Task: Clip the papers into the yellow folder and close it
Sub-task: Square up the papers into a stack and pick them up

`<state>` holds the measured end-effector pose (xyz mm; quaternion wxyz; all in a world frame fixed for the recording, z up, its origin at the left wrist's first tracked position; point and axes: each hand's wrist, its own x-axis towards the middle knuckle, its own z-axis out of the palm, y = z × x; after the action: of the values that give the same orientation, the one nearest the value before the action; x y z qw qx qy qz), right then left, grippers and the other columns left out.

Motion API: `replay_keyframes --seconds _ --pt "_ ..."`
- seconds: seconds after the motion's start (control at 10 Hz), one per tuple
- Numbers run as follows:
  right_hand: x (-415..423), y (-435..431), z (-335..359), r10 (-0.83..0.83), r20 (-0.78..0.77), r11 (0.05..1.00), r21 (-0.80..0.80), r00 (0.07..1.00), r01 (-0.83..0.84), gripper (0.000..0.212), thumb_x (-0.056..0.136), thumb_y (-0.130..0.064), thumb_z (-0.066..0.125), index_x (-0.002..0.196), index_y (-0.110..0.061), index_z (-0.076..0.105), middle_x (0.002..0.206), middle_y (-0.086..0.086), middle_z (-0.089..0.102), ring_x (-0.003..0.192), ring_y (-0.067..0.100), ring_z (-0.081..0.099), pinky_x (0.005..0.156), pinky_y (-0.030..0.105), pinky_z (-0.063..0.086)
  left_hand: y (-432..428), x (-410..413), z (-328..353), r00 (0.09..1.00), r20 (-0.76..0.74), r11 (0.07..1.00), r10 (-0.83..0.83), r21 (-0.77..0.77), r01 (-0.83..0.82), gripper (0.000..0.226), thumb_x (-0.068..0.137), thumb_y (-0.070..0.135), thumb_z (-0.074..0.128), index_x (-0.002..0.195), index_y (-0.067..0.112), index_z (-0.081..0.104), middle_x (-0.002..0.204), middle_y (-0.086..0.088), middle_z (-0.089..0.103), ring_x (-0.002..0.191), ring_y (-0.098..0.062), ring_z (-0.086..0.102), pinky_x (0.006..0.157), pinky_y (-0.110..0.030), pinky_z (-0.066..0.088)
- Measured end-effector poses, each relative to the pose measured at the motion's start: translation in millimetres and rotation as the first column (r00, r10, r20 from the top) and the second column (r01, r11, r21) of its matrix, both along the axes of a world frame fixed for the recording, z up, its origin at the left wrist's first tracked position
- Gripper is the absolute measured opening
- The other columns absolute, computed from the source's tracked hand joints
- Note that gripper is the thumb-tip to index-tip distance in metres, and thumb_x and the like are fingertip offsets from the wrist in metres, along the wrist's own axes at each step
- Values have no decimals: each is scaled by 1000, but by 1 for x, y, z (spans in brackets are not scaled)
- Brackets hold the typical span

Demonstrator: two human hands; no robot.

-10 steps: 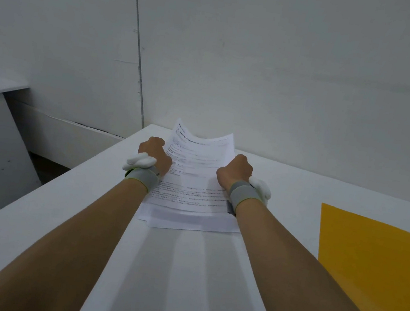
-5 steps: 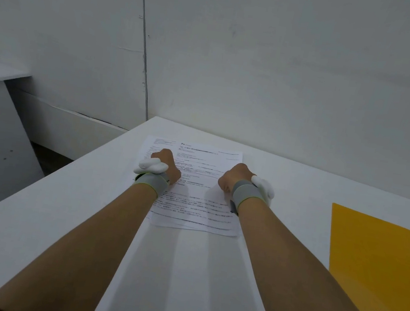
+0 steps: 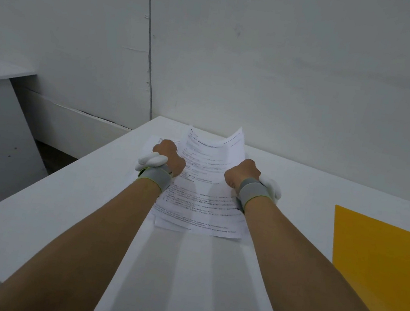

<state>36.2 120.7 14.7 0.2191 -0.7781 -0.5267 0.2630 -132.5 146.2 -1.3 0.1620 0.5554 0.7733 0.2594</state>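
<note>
Fingers first: can't see them on either side, both are curled away from cam behind the knuckles, so I can't tell for sure if they're pinched, but my left hand (image 3: 167, 160) and right hand (image 3: 244, 175) each sit on a long edge of the papers (image 3: 203, 194) and the far half of the stack bows up off the table (image 3: 73, 205), so I judge both are clamped on the sheets. Stack lies at 12 o'clock, near edge flat on the top, one sheet poking out at 11. Thin, floppy, light stuff; sheets will slide and fan, so best held by both side edges near mid-length and squared up. Wrists wear grey bands, white pads outboard; forearms run out straight, roughly parallel. Yellow folder (image 3: 381, 264) lies flat at 3 o'clock, well apart from the papers, untouched
</note>
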Motion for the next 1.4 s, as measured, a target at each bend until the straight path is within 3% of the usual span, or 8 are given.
replay_keyframes --seconds 0.1,0.3,0.6,0.7,0.8,0.9,1.2,1.4 --pt "-7 2 18 1 -61 996 89 998 5 34 91 -3 52 64 -10 32 66 5 41 55 15 40 67 26 43 4 -11 21 999 -24 995 29 94 -27 11 84 6 57 79 15 59 101 -7 59 81 -24 58 79 -28 41" --pt "-33 8 35 66 -135 988 150 989 -45 33 90 -3 52 65 -11 30 67 4 42 56 14 40 68 28 43 3 -51 55 999 -20 983 34 183 -30 43 85 10 59 128 6 58 128 -14 61 117 -31 58 97 -31 45" --pt "-59 18 -3 92 -11 996 24 996 -92 29 88 -10 55 66 -10 37 84 11 56 91 26 58 83 34 51 7 -77 17 988 -152 999 6 -51 -14 41 89 17 57 129 7 54 130 -14 58 119 -33 55 97 -33 43" --pt "-65 20 -28 76 205 996 -65 976 -64 13 86 -22 54 84 -10 52 105 12 58 109 29 50 85 34 41 5 -77 -14 980 -192 981 -60 -192 23 13 89 20 52 94 9 54 94 -4 52 87 -24 58 74 -25 41" --pt "-71 27 -36 59 258 997 -57 964 -45 18 84 -24 55 96 -10 55 111 12 58 96 26 49 77 31 40 8 -75 -23 985 -168 991 -25 -137 1 28 85 15 51 64 16 32 69 1 32 54 -12 32 54 -18 24" --pt "-77 31 -35 82 228 996 -51 970 -72 10 83 -20 55 87 -11 51 98 7 60 66 18 44 50 24 28 1 -70 -19 993 -118 997 6 -79 -16 39 82 9 54 57 16 26 63 -4 32 51 -9 25 52 -15 18" --pt "-73 23 -32 27 -130 997 75 991 -17 16 89 -5 54 80 -12 42 66 3 33 52 12 28 45 22 24 4 -64 -22 994 -32 994 109 -8 -109 12 82 9 54 84 11 42 70 -2 30 67 -17 36 70 -28 34" --pt "-51 11 -22 28 -254 996 84 967 -6 8 87 0 51 87 -4 44 87 7 48 65 17 46 53 26 39 -8 -59 -4 970 219 995 104 -11 -104 9 86 11 52 92 5 56 83 -9 59 70 -25 56 73 -31 42"
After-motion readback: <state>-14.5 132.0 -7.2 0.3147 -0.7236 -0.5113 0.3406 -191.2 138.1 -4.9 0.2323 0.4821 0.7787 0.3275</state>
